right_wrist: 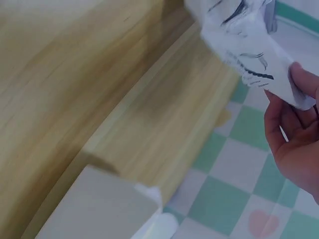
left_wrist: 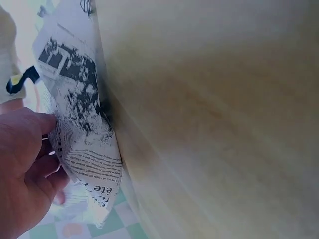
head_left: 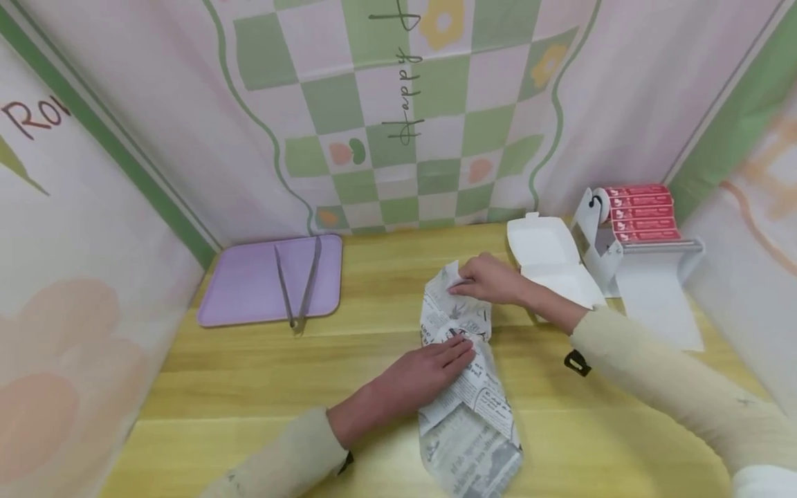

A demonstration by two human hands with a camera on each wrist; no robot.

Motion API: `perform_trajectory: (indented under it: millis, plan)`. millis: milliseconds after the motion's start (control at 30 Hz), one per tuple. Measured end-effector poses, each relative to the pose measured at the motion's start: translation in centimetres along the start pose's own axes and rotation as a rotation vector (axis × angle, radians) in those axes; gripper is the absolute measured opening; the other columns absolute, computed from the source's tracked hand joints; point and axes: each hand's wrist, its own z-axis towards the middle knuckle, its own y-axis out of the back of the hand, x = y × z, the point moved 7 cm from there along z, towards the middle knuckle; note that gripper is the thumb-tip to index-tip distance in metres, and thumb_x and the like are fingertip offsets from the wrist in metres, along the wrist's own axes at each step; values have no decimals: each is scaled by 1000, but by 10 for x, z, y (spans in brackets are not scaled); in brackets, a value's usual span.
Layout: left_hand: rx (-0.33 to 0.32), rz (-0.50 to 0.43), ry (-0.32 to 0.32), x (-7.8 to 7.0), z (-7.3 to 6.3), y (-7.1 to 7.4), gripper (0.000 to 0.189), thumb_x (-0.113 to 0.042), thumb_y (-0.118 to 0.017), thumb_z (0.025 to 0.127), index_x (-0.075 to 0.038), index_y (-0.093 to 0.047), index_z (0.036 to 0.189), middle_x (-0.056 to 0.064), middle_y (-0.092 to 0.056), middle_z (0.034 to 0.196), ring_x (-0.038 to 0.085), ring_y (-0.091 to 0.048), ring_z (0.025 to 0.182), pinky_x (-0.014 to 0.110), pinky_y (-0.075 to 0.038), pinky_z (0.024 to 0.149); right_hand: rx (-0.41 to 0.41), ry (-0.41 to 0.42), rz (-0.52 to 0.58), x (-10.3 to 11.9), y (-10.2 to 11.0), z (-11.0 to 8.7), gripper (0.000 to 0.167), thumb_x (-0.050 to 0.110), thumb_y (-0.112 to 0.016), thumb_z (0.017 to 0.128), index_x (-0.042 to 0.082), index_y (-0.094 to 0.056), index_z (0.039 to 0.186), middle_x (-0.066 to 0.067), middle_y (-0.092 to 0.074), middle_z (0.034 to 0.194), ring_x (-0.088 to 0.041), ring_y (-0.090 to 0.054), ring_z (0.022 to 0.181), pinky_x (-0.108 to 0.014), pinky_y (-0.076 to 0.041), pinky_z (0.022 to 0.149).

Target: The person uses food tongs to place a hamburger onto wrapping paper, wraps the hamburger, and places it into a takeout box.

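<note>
A sheet of newsprint-patterned wrapping paper (head_left: pixel 476 453), folded into a long narrow shape, lies on the table in front of me. My left hand (head_left: pixel 429 370) rests across its middle, fingers extended and flat on the folded layers. At the paper's far end my right hand (head_left: pixel 495 279) pinches a corner between thumb and fingers. That pinch also shows in the right wrist view, where the paper (right_wrist: pixel 249 55) is lifted at the held end. In the left wrist view the thumb of the left hand (left_wrist: pixel 25 164) touches the paper's edge. Whether anything lies inside the folds is hidden.
On the left, metal tongs (head_left: pixel 301 304) lie across a purple tray (head_left: pixel 243 287). An open white clamshell box (head_left: pixel 544 242) stands behind my right forearm. Farther right is a dispenser (head_left: pixel 598 256) with a roll of red labels (head_left: pixel 644 214). A patterned curtain (head_left: pixel 436 124) hangs behind the table.
</note>
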Motion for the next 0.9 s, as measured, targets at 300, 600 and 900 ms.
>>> perform_trajectory:
  millis: [300,600,900]
  plan:
    - [-20,-43,40,1,-1,-5,47,-10,-43,105,-9,-40,152,6,-40,158,19,-38,147,29,-38,116,-154,343,-117,43,-9,-40,21,1,-72,84,11,-66,68,4,-65,65,-6,-61,60,-23,-53,58]
    - [-116,-60,82,6,-4,5,37,-28,-52,104,-12,-60,136,3,-56,143,14,-54,132,23,-50,103,-354,593,-454,70,-44,-99,44,16,-29,110,9,-71,122,-2,-76,112,-15,-74,97,-28,-60,77]
    - [-58,-80,274,35,-11,12,29,-45,-57,99,-20,-71,93,-8,-64,83,6,-56,73,18,-48,54,-367,587,-631,67,-65,-111,55,11,-18,111,11,-72,121,-11,-73,118,-23,-71,106,-35,-60,82]
